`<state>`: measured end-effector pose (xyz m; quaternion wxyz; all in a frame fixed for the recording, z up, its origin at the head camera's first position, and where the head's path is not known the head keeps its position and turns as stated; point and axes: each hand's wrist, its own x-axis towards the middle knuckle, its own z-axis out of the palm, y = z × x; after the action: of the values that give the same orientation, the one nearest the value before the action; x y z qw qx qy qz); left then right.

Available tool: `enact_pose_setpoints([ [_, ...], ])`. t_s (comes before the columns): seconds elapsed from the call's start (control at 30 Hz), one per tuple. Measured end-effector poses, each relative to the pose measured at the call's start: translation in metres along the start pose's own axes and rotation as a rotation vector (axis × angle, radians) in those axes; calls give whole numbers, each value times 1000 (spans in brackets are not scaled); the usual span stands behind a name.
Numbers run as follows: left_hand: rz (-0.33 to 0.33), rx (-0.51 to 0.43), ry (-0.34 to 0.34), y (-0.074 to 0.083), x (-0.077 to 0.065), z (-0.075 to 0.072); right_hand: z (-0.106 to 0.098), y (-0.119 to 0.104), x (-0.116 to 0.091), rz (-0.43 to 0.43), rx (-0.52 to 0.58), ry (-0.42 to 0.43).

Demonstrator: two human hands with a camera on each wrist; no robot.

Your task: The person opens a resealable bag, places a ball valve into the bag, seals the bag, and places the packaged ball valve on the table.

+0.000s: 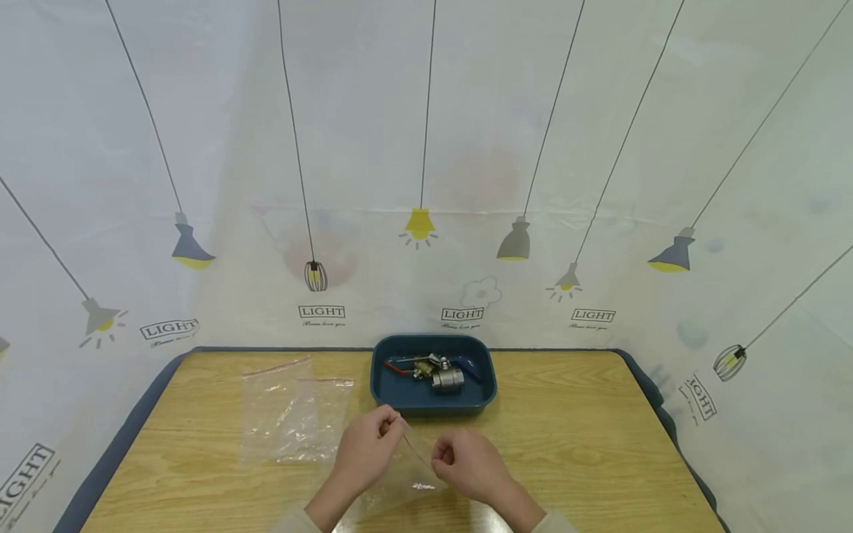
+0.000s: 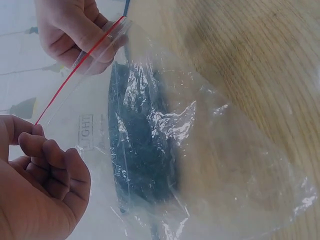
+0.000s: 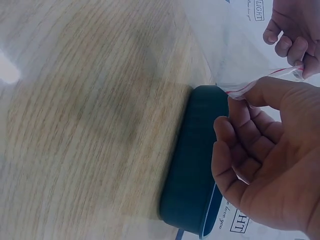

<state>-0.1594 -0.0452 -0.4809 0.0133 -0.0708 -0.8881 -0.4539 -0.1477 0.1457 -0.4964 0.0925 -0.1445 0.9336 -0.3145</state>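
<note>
A clear zip-top plastic bag (image 2: 210, 130) with a red line along its top edge hangs between my two hands, over the table in front of the tray. My left hand (image 1: 368, 444) pinches one end of that edge between thumb and finger. At the other end, my right hand (image 1: 469, 463) pinches the bag's corner. In the left wrist view the edge is stretched straight, and nothing shows inside the bag. Beyond the hands stands a dark blue-green tray (image 1: 433, 409) holding metal ball valves, among them a thick silver one (image 1: 448, 380) and one with a red handle (image 1: 397, 369).
Two more clear zip bags (image 1: 276, 407) with red edges lie flat and overlapping on the left of the wooden table (image 1: 586, 444). A white sheet printed with hanging lamps (image 1: 373, 148) rises behind the table and along both sides.
</note>
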Motion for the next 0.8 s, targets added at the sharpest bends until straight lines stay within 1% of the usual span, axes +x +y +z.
enact_pose_setpoints([
  [0.2, -21, 3, 7, 0, 0, -2, 1, 3, -3, -1, 3, -2],
  [0.4, -1, 11, 35, -1, 0, -2, 2, 6, -5, 2, -9, 1],
  [0.5, -3, 10, 47, -2, 0, -1, 3, 7, -6, 1, -14, 4],
  [0.63, -29, 6, 39, -2, 1, -2, 4, 8, -7, -1, -7, -2],
  [0.8, -35, 12, 13, -3, 1, -2, 6, 8, -8, 0, -2, -8],
])
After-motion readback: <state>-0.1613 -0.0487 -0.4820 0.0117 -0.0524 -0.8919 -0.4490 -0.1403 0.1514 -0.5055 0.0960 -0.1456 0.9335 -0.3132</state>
